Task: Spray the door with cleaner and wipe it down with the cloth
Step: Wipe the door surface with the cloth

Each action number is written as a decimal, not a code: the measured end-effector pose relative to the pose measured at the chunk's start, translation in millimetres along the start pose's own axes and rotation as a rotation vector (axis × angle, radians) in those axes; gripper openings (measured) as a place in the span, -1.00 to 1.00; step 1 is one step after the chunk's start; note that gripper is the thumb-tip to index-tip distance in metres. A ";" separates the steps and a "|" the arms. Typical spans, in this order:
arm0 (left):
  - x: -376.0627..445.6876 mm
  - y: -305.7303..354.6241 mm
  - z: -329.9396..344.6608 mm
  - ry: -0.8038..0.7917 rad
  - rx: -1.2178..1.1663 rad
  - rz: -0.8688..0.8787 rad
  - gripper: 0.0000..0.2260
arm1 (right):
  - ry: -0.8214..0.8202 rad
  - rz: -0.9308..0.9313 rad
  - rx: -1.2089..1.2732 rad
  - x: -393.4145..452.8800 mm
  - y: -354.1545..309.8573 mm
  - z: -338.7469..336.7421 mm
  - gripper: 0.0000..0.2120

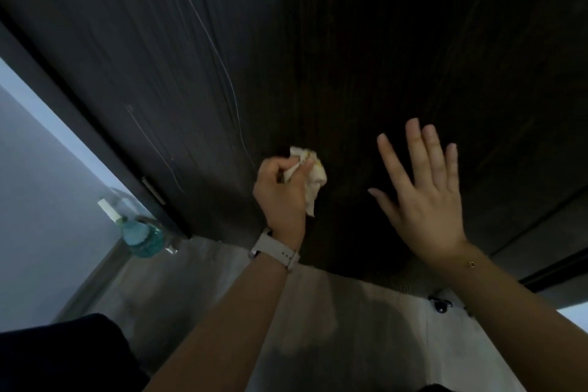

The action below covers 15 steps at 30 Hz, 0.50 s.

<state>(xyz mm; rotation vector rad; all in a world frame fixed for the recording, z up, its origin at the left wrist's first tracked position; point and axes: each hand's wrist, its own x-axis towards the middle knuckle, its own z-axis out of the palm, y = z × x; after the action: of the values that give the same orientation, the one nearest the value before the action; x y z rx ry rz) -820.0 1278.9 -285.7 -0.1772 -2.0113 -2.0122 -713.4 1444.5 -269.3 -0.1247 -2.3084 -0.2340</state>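
Door [318, 41] dark, woodgrained; left fingers [286, 169] pinching cloth [313, 177], right fingers [423, 149] spread.

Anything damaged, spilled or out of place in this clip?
Thin pale scratch-like lines run down the dark door, above the cloth. The spray bottle stands upright on the floor by the hinge side. Nothing looks spilled.

left hand [280, 191] holds cloth [313, 175] against door [318, 57]
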 end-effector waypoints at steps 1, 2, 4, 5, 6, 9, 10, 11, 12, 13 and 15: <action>-10.1 -15.1 0.9 -0.003 0.004 -0.072 -0.83 | -0.007 0.032 0.009 -1.7 5.9 -2.8 -0.17; -20.1 -28.1 2.4 -0.009 0.006 -0.146 -0.85 | -0.021 0.047 0.013 -2.7 11.0 -5.2 -0.16; -36.0 -45.0 6.3 -0.002 0.041 -0.238 -0.83 | -0.055 0.030 0.002 -3.7 16.7 -8.0 -0.16; -40.6 -47.8 8.2 0.003 0.065 -0.245 -0.81 | -0.066 0.020 -0.006 -4.1 17.6 -8.7 -0.17; -43.2 -45.5 10.0 0.003 0.074 -0.238 -0.81 | -0.073 0.013 -0.011 -4.3 17.7 -9.3 -0.17; -37.3 -11.3 17.0 -0.036 0.038 -0.102 -0.83 | -0.077 -0.019 0.006 -4.2 22.8 -13.0 -0.18; -31.6 6.8 21.0 -0.070 0.017 -0.032 -0.84 | -0.079 -0.033 0.025 -3.9 26.6 -14.5 -0.19; -25.6 25.5 25.4 -0.101 0.005 0.048 -0.84 | -0.088 -0.049 0.046 -3.2 30.3 -16.1 -0.19; -20.5 43.1 29.1 -0.122 0.010 0.129 -0.83 | -0.101 -0.064 0.063 -2.7 33.2 -17.6 -0.20; -16.9 55.4 31.6 -0.138 0.028 0.191 -0.82 | -0.112 -0.077 0.075 -2.6 35.1 -19.0 -0.21; -17.1 57.2 33.1 -0.191 0.064 0.234 -0.78 | -0.122 -0.087 0.084 -3.7 36.3 -21.1 -0.22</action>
<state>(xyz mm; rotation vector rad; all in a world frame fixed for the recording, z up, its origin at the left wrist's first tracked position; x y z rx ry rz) -791.0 1314.8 -235.3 -0.5826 -2.0525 -1.8429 -689.9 1475.5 -253.3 0.0044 -2.4445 -0.1777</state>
